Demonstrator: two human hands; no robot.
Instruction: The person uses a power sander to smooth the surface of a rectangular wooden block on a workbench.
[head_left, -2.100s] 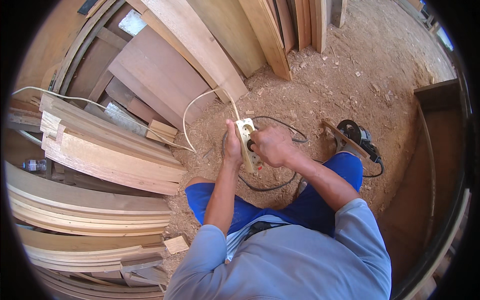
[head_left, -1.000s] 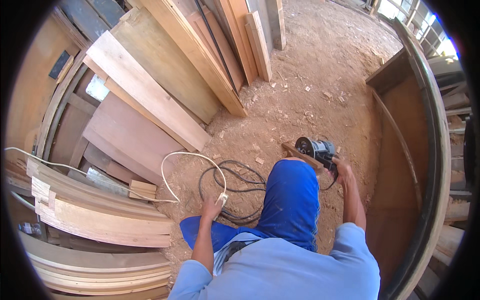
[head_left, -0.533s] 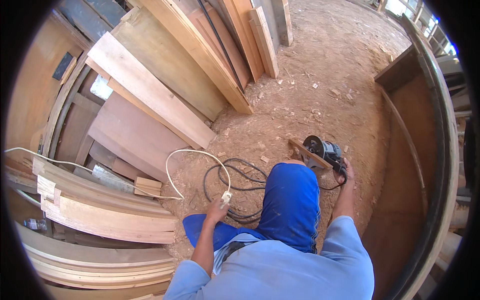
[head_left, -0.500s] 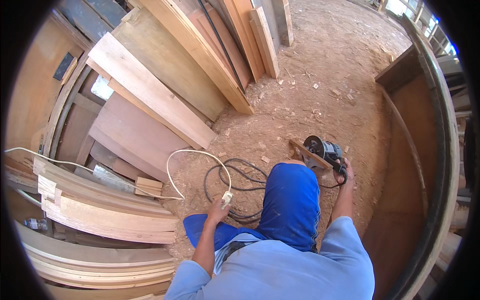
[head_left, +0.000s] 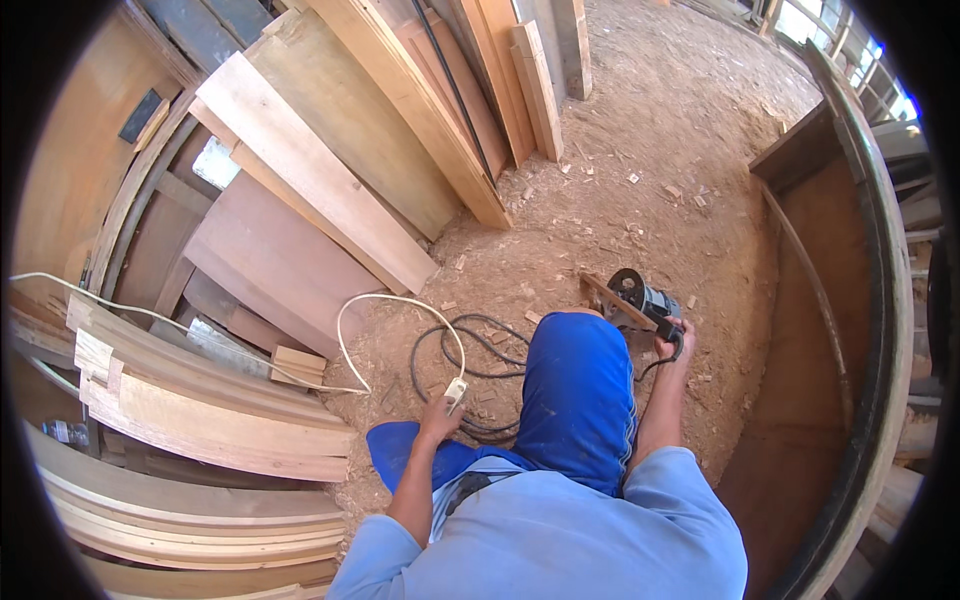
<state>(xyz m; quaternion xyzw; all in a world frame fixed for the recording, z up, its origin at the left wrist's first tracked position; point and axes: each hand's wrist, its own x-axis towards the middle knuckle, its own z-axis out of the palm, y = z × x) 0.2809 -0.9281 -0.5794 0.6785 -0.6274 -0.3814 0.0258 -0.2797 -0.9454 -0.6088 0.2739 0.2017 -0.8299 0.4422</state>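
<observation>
My left hand (head_left: 438, 420) is closed around a white extension socket (head_left: 456, 391), low beside my bent knee. From the socket a white cord (head_left: 342, 335) loops forward and runs off to the left. My right hand (head_left: 676, 340) grips the rear of a corded power tool (head_left: 654, 302) beyond my knee on the right. The tool has a grey body, a round black end and a flat wooden strip (head_left: 620, 301) along its side; its exact kind is unclear. A black cable (head_left: 472, 318) lies coiled between the hands, and part of it passes behind my knee.
Long boards (head_left: 320, 170) lean in a row at the upper left. Curved wooden pieces (head_left: 210, 420) are stacked at the left. A large wooden panel with a curved edge (head_left: 820, 330) stands along the right. Chips and sawdust cover the dirt floor (head_left: 660, 150).
My right hand has shifted slightly left on the tool, and the cable by its wrist now bends differently. The left hand keeps its hold on the socket. The view has moved a little.
</observation>
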